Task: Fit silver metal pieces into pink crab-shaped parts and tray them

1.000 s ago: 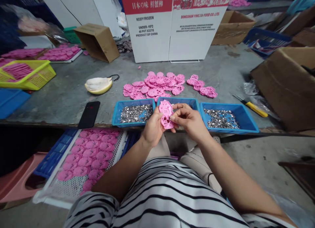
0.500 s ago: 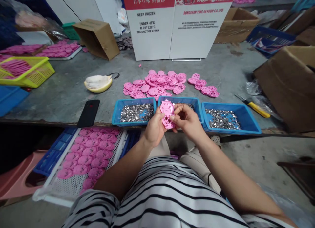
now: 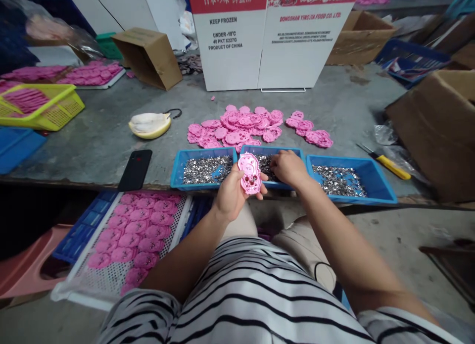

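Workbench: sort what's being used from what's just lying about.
Apparently in use:
- pink piece in left hand
- middle blue tray, right hand reaching in
- outer blue trays
- pink pile behind

Probably just lying about:
- phone
- yellow-handled tool
- yellow-and-white object

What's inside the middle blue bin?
The middle blue bin holds small shiny metal pieces. The right hand reaches in, its fingertips hidden among them; the pink piece and left hand cover the near left corner.

The left hand [image 3: 233, 191] holds a pink plastic piece [image 3: 250, 174]; the right hand [image 3: 289, 168] reaches into the middle blue tray [image 3: 272, 150].
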`<control>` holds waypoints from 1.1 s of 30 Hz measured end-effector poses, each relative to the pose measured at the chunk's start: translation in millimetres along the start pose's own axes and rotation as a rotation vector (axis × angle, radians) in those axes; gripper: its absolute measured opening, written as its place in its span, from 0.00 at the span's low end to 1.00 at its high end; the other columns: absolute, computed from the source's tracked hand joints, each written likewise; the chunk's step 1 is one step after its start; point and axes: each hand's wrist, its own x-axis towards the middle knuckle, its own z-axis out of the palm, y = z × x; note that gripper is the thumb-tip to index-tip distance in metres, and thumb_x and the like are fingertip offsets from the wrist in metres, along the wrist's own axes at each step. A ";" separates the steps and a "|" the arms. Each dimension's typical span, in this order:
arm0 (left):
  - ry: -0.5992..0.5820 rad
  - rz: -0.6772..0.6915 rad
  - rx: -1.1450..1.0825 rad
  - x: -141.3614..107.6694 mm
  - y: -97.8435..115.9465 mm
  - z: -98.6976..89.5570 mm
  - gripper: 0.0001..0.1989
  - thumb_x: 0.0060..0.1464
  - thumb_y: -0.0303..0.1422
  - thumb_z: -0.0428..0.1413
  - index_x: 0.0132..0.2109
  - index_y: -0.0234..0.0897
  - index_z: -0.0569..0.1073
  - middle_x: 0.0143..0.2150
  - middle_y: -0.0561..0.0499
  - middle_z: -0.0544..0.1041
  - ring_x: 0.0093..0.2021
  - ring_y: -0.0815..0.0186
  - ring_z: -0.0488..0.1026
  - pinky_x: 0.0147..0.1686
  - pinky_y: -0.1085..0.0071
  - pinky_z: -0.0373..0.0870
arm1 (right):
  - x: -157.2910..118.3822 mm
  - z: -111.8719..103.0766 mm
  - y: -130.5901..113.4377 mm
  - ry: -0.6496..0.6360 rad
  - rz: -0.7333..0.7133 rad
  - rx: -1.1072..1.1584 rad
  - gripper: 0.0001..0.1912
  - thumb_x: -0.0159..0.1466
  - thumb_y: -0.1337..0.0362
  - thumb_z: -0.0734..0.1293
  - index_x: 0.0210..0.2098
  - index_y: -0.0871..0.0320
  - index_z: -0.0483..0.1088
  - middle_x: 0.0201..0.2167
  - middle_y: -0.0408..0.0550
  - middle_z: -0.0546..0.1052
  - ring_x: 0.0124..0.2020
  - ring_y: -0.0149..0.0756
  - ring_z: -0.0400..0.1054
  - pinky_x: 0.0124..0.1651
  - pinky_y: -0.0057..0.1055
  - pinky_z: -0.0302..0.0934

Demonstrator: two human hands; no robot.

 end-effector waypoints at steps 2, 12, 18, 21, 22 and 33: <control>0.016 0.001 0.005 0.3 0.0 -1.3 0.13 0.52 0.34 0.48 0.45 0.37 0.62 0.31 0.48 0.79 0.25 0.62 0.76 0.23 0.69 0.69 | -4.0 -6.9 -5.5 -0.026 0.045 -0.043 0.07 0.57 0.71 0.66 0.28 0.58 0.77 0.35 0.57 0.79 0.40 0.47 0.71 0.40 0.36 0.60; 0.086 0.019 0.053 2.4 -3.9 -1.0 0.15 0.47 0.32 0.52 0.44 0.37 0.62 0.30 0.50 0.77 0.23 0.65 0.74 0.21 0.71 0.67 | -16.2 -24.4 -10.0 0.006 0.239 0.762 0.03 0.51 0.65 0.70 0.23 0.59 0.73 0.20 0.41 0.73 0.21 0.29 0.59 0.28 0.30 0.53; 0.203 0.102 0.174 4.2 -10.0 3.6 0.19 0.43 0.28 0.57 0.44 0.38 0.63 0.31 0.54 0.76 0.22 0.71 0.71 0.19 0.75 0.66 | -33.4 -30.7 -19.3 -0.152 0.225 1.191 0.14 0.41 0.59 0.77 0.26 0.58 0.77 0.20 0.40 0.73 0.19 0.24 0.55 0.23 0.27 0.48; 0.263 0.191 0.241 6.9 -13.7 5.2 0.18 0.43 0.27 0.59 0.42 0.38 0.63 0.31 0.56 0.74 0.22 0.73 0.70 0.18 0.77 0.65 | -39.7 -35.9 -27.1 -0.220 0.175 1.207 0.14 0.42 0.58 0.78 0.26 0.58 0.78 0.23 0.43 0.76 0.21 0.26 0.60 0.24 0.27 0.51; 0.277 0.214 0.263 7.9 -14.7 5.4 0.18 0.42 0.27 0.59 0.41 0.38 0.63 0.30 0.56 0.74 0.22 0.73 0.70 0.18 0.77 0.64 | -41.1 -37.3 -29.7 -0.234 0.153 1.201 0.15 0.43 0.58 0.78 0.27 0.59 0.78 0.24 0.44 0.77 0.23 0.27 0.62 0.25 0.28 0.53; 0.327 0.289 0.328 7.7 -14.2 5.5 0.19 0.41 0.29 0.62 0.40 0.39 0.63 0.27 0.58 0.73 0.18 0.73 0.69 0.14 0.78 0.62 | -48.6 -35.8 -42.9 -0.227 0.175 1.215 0.19 0.40 0.58 0.80 0.24 0.59 0.71 0.17 0.38 0.71 0.18 0.24 0.58 0.21 0.25 0.50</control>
